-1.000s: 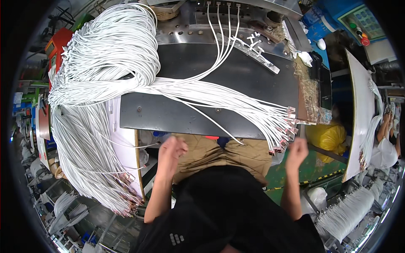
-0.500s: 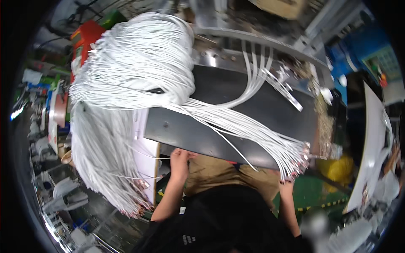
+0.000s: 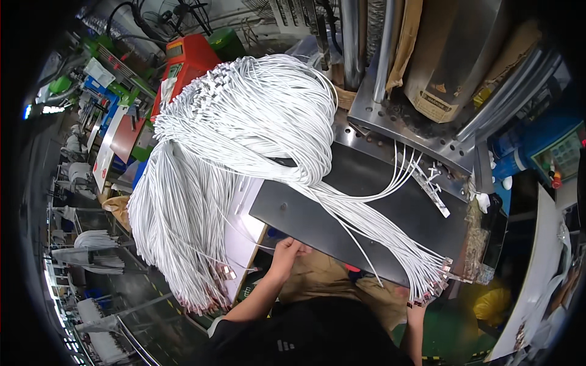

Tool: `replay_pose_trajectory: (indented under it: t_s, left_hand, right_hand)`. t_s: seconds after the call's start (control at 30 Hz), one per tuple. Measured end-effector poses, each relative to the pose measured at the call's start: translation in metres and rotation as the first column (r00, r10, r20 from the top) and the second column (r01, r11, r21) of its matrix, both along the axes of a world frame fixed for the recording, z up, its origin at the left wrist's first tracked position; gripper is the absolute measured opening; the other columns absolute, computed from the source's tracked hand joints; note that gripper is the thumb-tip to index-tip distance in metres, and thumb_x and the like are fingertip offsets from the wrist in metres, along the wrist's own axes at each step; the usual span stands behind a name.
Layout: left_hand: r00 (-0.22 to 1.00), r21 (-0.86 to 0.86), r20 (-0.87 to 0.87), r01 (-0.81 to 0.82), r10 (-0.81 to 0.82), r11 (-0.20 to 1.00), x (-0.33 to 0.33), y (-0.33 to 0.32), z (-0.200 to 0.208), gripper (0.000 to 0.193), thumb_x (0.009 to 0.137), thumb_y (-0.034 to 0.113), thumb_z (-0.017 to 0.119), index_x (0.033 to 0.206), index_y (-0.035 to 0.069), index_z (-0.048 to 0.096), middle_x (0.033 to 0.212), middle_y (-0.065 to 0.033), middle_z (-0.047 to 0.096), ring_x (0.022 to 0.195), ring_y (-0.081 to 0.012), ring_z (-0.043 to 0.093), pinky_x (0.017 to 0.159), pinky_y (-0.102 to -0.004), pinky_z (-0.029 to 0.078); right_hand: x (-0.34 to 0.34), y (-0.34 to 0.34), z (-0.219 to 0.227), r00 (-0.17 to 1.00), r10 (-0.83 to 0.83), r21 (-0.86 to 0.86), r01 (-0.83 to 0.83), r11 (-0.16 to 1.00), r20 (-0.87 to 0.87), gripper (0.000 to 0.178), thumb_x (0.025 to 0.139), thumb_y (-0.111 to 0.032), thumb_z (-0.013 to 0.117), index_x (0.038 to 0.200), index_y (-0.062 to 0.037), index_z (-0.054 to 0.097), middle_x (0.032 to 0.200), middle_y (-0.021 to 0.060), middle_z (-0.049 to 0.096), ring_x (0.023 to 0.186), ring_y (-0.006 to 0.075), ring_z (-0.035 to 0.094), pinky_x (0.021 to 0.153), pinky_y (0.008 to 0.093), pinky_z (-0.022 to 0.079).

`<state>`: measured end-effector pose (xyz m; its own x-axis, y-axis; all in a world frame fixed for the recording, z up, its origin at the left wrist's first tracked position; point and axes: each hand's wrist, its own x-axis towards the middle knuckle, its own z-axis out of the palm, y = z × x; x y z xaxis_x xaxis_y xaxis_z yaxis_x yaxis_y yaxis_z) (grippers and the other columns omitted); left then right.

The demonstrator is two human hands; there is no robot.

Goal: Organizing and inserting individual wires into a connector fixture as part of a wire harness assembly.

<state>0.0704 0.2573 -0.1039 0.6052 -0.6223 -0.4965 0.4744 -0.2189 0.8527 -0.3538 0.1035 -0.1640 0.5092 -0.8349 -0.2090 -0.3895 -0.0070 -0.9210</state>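
My left hand (image 3: 285, 255) is at the near edge of a dark flat work plate (image 3: 293, 213), its fingers closed together; what they grip, if anything, is too small to make out. A thin white cable end runs close to it. On the right, my right hand (image 3: 416, 309) is below the copper-coloured ends of a fanned bundle of white cables (image 3: 390, 247), and its fingers are hidden by them. The bundle crosses the plate from a large coiled heap of white cables (image 3: 268, 110). More cables (image 3: 183, 232) hang down over the left side.
A press-like metal machine (image 3: 415, 128) with upright posts stands behind the plate. Several cables reach to its bed, beside a pale strip (image 3: 430, 192). A red device (image 3: 186, 58) is at the back left. A yellow bag (image 3: 491, 305) lies low on the right, near a white panel (image 3: 531, 268).
My view has tilted upward, so more of the machine shows and the scene sits lower and further right. Both hands keep about the same places by the plate and cable ends.
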Motion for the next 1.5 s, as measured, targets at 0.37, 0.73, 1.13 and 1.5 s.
replay_pose_trajectory:
  t_s: [0.37,0.73,1.13,1.5]
  left_hand:
    - [0.047,0.180,0.980,0.226,-0.195,0.957,0.034,-0.028,0.120,0.026,0.081,0.007,0.073,0.106,0.003,0.065,0.106,-0.0161,0.065,0.102,-0.0357,0.060,0.090,-0.0440,0.047]
    - [-0.319,0.393,0.890,0.175,-0.326,0.902,0.119,-0.110,0.107,0.055,0.072,0.021,0.082,0.116,-0.001,0.058,0.118,-0.0168,0.058,0.109,-0.0396,0.052,0.095,-0.0494,0.041]
    - [-0.266,0.147,0.957,0.098,-0.117,0.984,0.024,-0.101,0.103,0.071,0.073,0.022,0.084,0.134,0.003,0.052,0.131,-0.0156,0.054,0.119,-0.0385,0.050,0.104,-0.0508,0.040]
    - [-0.277,0.341,0.940,0.798,-0.200,0.498,-0.065,-0.198,0.108,0.061,0.075,0.034,0.081,0.125,0.005,0.061,0.117,-0.0101,0.059,0.111,-0.0300,0.054,0.096,-0.0418,0.045]
  right_hand:
    - [-0.061,-0.066,0.142,0.980,-0.199,0.295,0.183,0.938,0.027,0.040,0.102,-0.033,0.053,0.091,0.0025,0.068,0.073,0.0092,0.069,0.069,0.0138,0.066,0.053,0.0254,0.046]
    - [0.024,-0.107,0.196,0.966,-0.217,0.037,0.214,0.976,0.140,0.032,0.103,-0.027,0.054,0.103,0.0012,0.069,0.086,0.0055,0.070,0.078,0.0113,0.065,0.066,0.0239,0.048]
    - [0.178,-0.213,0.172,0.957,-0.060,-0.586,-0.122,0.801,-0.282,0.032,0.094,-0.033,0.067,0.109,-0.0045,0.069,0.092,0.0092,0.068,0.088,0.0213,0.064,0.076,0.0337,0.049]
    - [-0.065,-0.031,0.100,0.247,-0.852,-0.217,0.963,0.162,0.462,0.026,0.102,-0.023,0.058,0.107,0.0012,0.066,0.083,-0.0005,0.060,0.069,0.0088,0.053,0.061,0.0243,0.044]
